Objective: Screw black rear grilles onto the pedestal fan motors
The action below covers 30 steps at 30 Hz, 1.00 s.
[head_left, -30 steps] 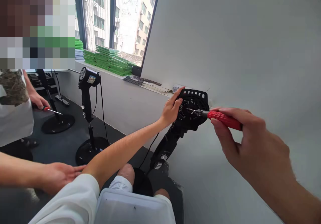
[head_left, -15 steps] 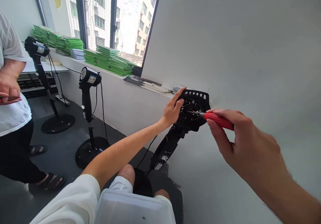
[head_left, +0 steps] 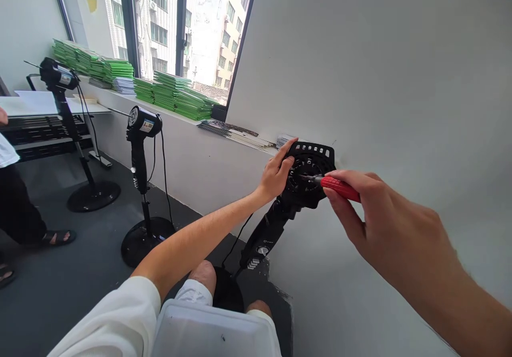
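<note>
My right hand [head_left: 386, 213] is closed around the red handle of a screwdriver [head_left: 339, 187]. Its shaft points left into the round opening of the black motor housing [head_left: 312, 149] of a pedestal fan. On the left edge of that housing, my left hand [head_left: 276, 175] is clamped with its thumb over the front and fingers along the side. The fan's neck [head_left: 264, 242], with a round knob, slants down from the housing. Exactly where the screwdriver's tip meets the housing is hard to make out.
A whitish plastic box [head_left: 212, 322] rests on my lap, holding a small dark piece. Two more bladeless stand fans [head_left: 138, 165] stand to the left. Green stacked packs [head_left: 176, 98] line the windowsill. A person [head_left: 20, 208] stands at the far left edge. A wall rises on the right.
My right hand and the screwdriver have shifted slightly left, towards the housing. My left hand stays put. The other person has stepped left, mostly out of view.
</note>
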Tool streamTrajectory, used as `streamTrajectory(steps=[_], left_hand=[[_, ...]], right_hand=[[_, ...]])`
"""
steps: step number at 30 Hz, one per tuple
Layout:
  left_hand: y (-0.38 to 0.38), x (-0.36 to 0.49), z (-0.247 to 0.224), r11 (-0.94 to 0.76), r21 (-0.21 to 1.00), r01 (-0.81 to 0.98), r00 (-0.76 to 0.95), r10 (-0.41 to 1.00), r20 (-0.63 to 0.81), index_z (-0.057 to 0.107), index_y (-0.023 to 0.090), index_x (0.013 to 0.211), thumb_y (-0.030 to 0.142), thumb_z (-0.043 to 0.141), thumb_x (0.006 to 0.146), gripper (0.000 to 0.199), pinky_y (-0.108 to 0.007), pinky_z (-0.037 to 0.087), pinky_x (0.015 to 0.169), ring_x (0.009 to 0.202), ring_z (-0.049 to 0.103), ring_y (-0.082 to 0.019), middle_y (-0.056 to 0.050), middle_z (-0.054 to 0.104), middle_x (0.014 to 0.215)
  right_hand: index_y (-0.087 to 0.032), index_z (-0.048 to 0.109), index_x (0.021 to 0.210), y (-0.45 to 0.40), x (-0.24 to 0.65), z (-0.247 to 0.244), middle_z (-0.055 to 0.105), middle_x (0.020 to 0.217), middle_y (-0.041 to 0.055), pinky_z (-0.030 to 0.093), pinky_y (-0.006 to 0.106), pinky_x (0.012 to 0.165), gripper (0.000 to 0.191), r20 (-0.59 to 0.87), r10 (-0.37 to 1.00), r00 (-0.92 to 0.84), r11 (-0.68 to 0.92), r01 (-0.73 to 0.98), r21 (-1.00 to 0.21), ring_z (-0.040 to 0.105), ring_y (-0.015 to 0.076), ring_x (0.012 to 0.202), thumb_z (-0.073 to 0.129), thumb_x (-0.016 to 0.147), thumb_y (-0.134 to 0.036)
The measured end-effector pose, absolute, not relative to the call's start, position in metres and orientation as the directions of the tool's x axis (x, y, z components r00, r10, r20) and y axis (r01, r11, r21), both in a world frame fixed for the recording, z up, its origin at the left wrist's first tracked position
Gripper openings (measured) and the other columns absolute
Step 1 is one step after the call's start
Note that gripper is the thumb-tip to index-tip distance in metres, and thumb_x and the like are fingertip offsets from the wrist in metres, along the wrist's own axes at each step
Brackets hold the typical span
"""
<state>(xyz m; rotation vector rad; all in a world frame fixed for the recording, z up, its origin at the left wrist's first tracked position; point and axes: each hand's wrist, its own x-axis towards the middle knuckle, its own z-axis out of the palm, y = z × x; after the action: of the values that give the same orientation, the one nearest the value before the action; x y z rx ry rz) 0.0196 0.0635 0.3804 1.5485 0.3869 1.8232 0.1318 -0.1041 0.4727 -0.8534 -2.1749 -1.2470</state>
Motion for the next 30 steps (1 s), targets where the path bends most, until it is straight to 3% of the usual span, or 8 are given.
streamTrajectory(steps=[8,12,16,22,30], left_hand=[[0.066,0.022,0.38,-0.728,0.613,-0.306,-0.059,0.657,0.751,0.053,0.021,0.153,0.029,0.041,0.104,0.051,-0.034,0.031,0.131,0.152,0.047,-0.021,-0.002,0.057,0.159],[0.064,0.02,0.382,-0.717,0.632,-0.295,-0.054,0.673,0.738,0.054,0.021,0.152,0.028,0.042,0.104,0.05,-0.036,0.031,0.131,0.154,0.045,-0.023,-0.002,0.057,0.159],[0.062,0.019,0.383,-0.71,0.646,-0.278,-0.047,0.682,0.73,0.053,0.024,0.152,0.027,0.042,0.105,0.049,-0.036,0.028,0.132,0.155,0.045,-0.022,0.0,0.057,0.159],[0.059,0.018,0.385,-0.7,0.666,-0.257,-0.046,0.698,0.715,0.054,0.023,0.152,0.025,0.041,0.106,0.048,-0.033,0.032,0.13,0.152,0.049,-0.02,-0.002,0.059,0.157],[0.059,0.017,0.385,-0.697,0.683,-0.219,-0.036,0.705,0.708,0.051,0.026,0.154,0.025,0.039,0.107,0.049,-0.032,0.033,0.129,0.153,0.047,-0.018,0.001,0.058,0.159]], right_hand=[[-0.014,0.056,0.107,-0.113,0.117,0.481,0.07,0.089,0.004,0.034,0.03,0.053,0.009,0.554,0.225,-0.801,0.253,0.598,0.761,0.059,0.0144,0.065,0.061,0.108,-0.021],[-0.018,0.053,0.085,-0.119,0.115,0.487,0.05,0.063,-0.0015,0.023,0.031,0.048,0.034,0.553,0.313,-0.772,0.141,0.614,0.777,0.044,0.0151,0.052,0.052,0.112,-0.038],[-0.018,0.05,0.083,-0.113,0.12,0.495,0.039,0.06,-0.0049,0.019,0.028,0.045,0.04,0.547,0.307,-0.779,0.161,0.609,0.777,0.034,0.012,0.046,0.039,0.116,-0.038],[-0.021,0.044,0.088,-0.107,0.124,0.503,0.051,0.071,-0.0034,0.03,0.027,0.049,0.028,0.484,0.298,-0.822,0.374,0.568,0.734,0.045,0.0128,0.054,0.04,0.116,-0.025],[-0.02,0.054,0.108,-0.104,0.134,0.506,0.063,0.089,0.0022,0.048,0.034,0.066,0.013,0.364,0.315,-0.876,0.477,0.478,0.737,0.064,0.0198,0.079,0.043,0.112,-0.015]])
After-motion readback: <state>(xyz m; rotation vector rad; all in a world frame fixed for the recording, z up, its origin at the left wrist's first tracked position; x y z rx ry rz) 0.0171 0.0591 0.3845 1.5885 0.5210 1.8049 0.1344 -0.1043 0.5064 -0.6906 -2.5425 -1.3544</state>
